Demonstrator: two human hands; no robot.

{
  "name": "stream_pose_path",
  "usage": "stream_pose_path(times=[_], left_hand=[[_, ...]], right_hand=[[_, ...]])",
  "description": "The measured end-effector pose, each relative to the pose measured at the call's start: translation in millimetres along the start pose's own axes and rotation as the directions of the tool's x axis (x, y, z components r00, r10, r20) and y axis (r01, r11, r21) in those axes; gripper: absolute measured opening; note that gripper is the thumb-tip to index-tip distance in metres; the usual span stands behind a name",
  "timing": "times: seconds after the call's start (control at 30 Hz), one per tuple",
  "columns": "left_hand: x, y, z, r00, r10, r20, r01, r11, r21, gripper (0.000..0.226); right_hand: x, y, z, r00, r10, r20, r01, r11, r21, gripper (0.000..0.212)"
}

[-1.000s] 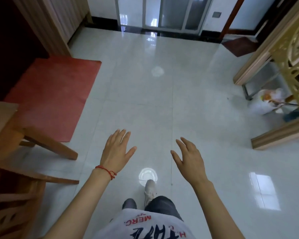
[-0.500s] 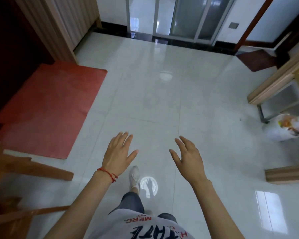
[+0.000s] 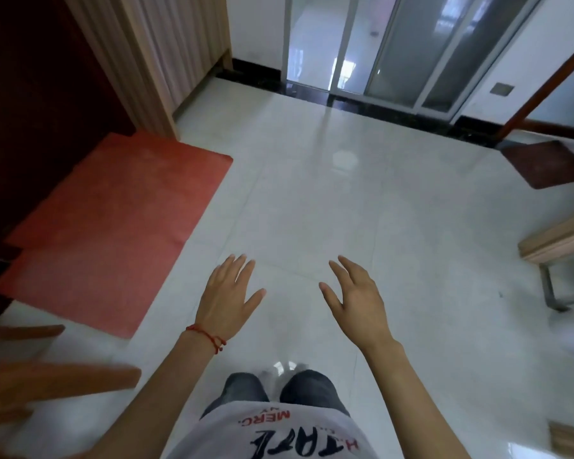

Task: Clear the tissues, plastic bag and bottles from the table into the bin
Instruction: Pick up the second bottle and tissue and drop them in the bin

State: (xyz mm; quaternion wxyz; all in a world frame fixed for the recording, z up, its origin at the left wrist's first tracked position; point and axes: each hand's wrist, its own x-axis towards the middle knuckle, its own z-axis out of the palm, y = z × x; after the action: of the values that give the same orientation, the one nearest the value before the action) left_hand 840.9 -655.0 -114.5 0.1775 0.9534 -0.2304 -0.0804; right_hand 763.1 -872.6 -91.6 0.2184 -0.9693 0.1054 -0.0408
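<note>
fingers (image 3: 237, 270) of the left hand (image 3: 227, 298) and right hand (image 3: 358, 301) are spread, nothing held; tissues, bag, bottles, bin unseen. the red mat (image 3: 113, 226) edge could be tripped over.

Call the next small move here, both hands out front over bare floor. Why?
Probably turn the head to find the table or bin before reaching. Left hand and right hand are open and hold nothing, hanging over white floor tile. No tissues, bag, bottles or bin show; only a red mat and sliding glass door ahead.
</note>
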Motion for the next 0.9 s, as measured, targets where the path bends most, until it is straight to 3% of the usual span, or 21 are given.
stream_pose_path(times=[0.17,0.3,0.6,0.77,0.9], left_hand=[[32,-20,-6,0.989,-0.144,-0.044,0.144,0.990,0.004,0.083],[52,-34,-16,0.943,-0.318,-0.099,0.320,0.947,0.002,0.078],[67,-57,-31,0.730,-0.646,-0.224,0.643,0.759,-0.097,0.075],[59,-68,-37,0.595,-0.763,-0.253,0.759,0.637,-0.137,0.076],[56,-80,-42,0.531,-0.809,-0.253,0.795,0.579,-0.182,0.076]], right_hand=[[70,-9,7,0.988,-0.137,0.068,0.136,0.991,0.012,0.058],[130,-21,17,0.945,-0.291,0.148,0.291,0.956,0.018,0.057],[237,-66,43,0.725,-0.616,0.308,0.625,0.776,0.081,0.060],[267,-99,62,0.600,-0.707,0.373,0.723,0.680,0.126,0.059],[283,-127,75,0.533,-0.747,0.397,0.763,0.628,0.155,0.058]])
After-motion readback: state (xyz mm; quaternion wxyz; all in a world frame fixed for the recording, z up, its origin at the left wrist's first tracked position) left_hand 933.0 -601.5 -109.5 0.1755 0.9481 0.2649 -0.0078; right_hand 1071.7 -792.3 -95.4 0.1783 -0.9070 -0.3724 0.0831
